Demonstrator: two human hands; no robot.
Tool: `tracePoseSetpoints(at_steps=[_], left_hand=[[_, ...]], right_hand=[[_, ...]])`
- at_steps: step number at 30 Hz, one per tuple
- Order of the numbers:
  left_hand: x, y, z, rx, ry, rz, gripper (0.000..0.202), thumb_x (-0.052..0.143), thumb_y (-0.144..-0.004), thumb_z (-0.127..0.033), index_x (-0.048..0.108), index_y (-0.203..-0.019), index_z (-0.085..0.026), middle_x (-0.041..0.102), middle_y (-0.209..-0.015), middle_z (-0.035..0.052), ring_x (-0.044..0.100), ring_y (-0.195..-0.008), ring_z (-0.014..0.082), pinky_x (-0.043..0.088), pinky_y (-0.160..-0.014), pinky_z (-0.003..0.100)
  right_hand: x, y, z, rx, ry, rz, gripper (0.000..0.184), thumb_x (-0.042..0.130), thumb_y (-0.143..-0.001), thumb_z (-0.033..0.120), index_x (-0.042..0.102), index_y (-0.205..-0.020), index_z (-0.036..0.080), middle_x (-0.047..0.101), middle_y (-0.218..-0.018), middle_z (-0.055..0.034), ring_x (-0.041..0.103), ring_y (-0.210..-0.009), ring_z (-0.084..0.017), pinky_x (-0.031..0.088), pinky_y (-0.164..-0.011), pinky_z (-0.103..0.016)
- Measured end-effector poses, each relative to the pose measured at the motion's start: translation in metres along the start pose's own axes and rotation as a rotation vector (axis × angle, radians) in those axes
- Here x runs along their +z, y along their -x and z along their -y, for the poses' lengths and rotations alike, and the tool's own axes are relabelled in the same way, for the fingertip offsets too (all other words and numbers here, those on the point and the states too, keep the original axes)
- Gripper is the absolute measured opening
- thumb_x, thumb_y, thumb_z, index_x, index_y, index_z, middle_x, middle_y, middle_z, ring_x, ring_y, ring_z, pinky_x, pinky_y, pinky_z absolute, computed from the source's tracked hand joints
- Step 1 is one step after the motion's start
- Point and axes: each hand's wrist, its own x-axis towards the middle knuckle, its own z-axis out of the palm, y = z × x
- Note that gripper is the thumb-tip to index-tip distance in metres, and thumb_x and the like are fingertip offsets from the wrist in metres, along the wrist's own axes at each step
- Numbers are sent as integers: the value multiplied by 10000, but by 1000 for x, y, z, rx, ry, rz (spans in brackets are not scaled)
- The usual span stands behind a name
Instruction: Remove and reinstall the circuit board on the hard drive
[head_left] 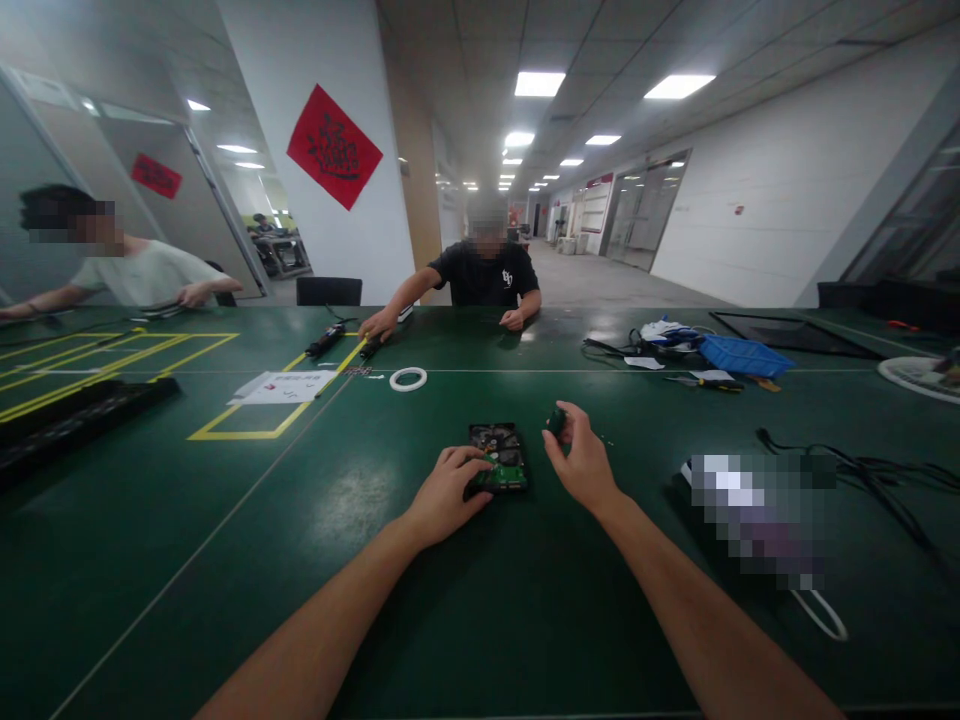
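A small hard drive with its green circuit board up lies on the green table in front of me. My left hand rests on its near left corner, fingers curled over the edge and holding it down. My right hand hovers just right of the drive, fingers pinched round a small dark green object that I cannot name.
A white tape ring and a paper sheet lie farther back. A person in black sits across, hand on dark tools. Another person is at far left. Blue cloth and cables lie right.
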Motion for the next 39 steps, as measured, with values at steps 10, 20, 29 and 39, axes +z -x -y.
tracePoseSetpoints(at_steps=[10,20,29,39], left_hand=[[2,1,1,-14,-14,-2,407,738,-864,-278,641,-1259,-274,558,-1338,76,445,-1288,315,462,-1063,523],[2,1,2,0,-3,-12,425,743,-859,-266,634,-1270,-278,559,-1343,81,454,-1274,316,459,-1057,529],[3,1,3,4,20,-20,426,752,-852,-261,642,-1263,-292,570,-1332,75,465,-1272,320,447,-1066,542],[4,2,5,-4,-3,-14,426,751,-858,-270,640,-1269,-287,562,-1342,73,453,-1277,314,445,-1070,528]], right_hand=[[0,-2,5,9,-39,12,583,631,-911,318,401,-1441,244,678,-1032,-76,705,-820,-219,628,-795,-431],[9,9,29,-49,-168,-56,557,660,-918,372,415,-1406,257,677,-1107,-81,719,-841,-198,650,-770,-388],[9,8,27,-28,-192,-5,544,634,-932,393,403,-1407,264,673,-1136,-93,720,-890,-216,646,-815,-417],[8,7,31,-6,-151,-38,554,661,-907,376,419,-1391,259,680,-1102,-84,716,-842,-209,640,-786,-402]])
